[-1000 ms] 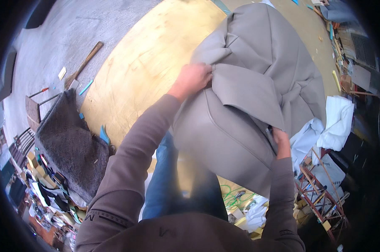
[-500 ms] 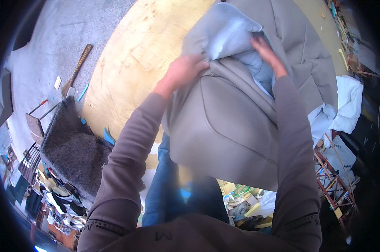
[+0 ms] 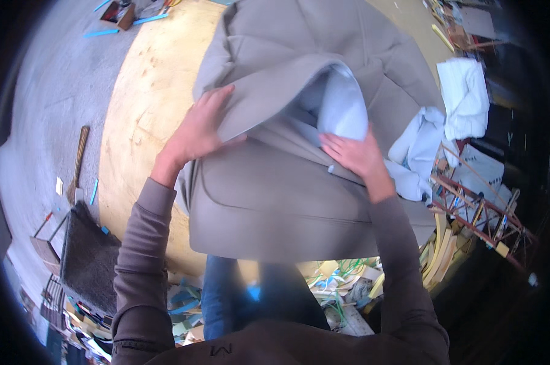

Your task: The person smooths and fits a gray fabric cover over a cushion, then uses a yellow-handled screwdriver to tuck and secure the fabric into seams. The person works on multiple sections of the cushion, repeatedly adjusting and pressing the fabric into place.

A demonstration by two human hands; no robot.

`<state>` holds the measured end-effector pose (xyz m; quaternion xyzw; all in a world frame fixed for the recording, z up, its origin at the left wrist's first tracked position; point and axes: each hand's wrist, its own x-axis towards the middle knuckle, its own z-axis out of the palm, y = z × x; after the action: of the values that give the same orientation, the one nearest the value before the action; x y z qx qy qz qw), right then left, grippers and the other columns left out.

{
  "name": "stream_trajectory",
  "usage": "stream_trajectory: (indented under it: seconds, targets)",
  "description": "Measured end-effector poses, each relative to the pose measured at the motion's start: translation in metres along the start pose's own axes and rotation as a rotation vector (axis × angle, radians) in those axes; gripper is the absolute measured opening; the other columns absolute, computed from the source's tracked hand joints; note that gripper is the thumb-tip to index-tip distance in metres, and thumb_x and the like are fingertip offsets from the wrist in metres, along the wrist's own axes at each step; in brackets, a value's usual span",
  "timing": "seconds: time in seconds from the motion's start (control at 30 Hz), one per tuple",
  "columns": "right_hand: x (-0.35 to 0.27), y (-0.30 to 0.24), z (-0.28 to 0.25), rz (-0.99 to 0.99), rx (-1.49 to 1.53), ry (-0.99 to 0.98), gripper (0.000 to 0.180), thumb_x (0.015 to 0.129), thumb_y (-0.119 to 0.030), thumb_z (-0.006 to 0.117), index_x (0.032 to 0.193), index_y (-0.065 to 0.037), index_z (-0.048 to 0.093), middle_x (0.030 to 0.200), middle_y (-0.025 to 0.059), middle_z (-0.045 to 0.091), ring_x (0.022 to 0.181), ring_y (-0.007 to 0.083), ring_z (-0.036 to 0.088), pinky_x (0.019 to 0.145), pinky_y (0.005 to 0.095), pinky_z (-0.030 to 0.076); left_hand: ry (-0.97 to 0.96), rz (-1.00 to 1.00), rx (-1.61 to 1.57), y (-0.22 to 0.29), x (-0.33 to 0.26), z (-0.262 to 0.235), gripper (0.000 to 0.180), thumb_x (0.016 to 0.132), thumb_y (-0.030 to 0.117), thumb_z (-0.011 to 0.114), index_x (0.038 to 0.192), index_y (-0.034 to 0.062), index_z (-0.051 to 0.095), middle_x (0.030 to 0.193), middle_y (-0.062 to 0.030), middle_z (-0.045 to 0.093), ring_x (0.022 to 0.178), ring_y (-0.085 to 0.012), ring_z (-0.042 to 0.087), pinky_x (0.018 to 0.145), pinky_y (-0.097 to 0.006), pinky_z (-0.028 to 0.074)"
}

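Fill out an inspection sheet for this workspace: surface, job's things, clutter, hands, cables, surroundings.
Surface: plywood worktable, bare at the left side.
Job's things: grey upholstery cover lies on the table, one flap folded back over pale blue foam padding.
Clutter: white cloths at the table's right; foam and wood offcuts on the floor below.
Hands: left hand grips the flap's edge; right hand presses flat on the cover at the opening.
Cables: nothing seen.
Surroundings: concrete floor, dark mat, wooden-handled tool, red metal frame.
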<state>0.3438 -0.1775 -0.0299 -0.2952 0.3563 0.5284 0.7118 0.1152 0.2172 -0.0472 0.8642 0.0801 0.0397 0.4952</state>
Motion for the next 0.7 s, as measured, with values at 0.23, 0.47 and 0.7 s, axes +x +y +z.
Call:
stream_trajectory:
  seconds: [0.23, 0.47, 0.7]
  targets:
    - [0.142, -0.041, 0.038, -0.552, -0.98, 0.49, 0.055, 0.115, -0.032, 0.048, 0.158, 0.001, 0.046, 0.158, 0.0174, 0.056, 0.138, 0.0424, 0.06, 0.11, 0.0618, 0.053, -0.182, -0.168, 0.095, -0.012, 0.055, 0.028, 0.055, 0.087, -0.002, 0.068, 0.142, 0.0012, 0.064, 0.124, -0.0249, 0.074, 0.118, -0.0437, 0.071, 0.1, -0.044, 0.056]
    - [0.082, -0.21, 0.201, -1.393, -1.243, 0.553, 0.057, 0.102, -0.033, 0.077, 0.141, 0.005, 0.064, 0.136, 0.0128, 0.07, 0.119, 0.0287, 0.067, 0.099, 0.0436, 0.056, -0.088, -0.024, -0.042, -0.006, 0.044, 0.016, 0.039, 0.087, -0.01, 0.059, 0.123, 0.0001, 0.069, 0.129, -0.0213, 0.073, 0.125, -0.0356, 0.07, 0.104, -0.038, 0.054]
    - [0.085, -0.241, 0.084, -1.176, -1.114, 0.065, 0.065, 0.101, -0.046, 0.076, 0.146, -0.001, 0.063, 0.145, 0.0114, 0.066, 0.125, 0.0288, 0.066, 0.105, 0.0414, 0.054, 0.062, -0.145, 0.607, -0.052, 0.059, 0.043, 0.03, 0.088, 0.0, 0.061, 0.108, 0.017, 0.075, 0.112, -0.0085, 0.071, 0.109, -0.0388, 0.071, 0.09, -0.047, 0.058]
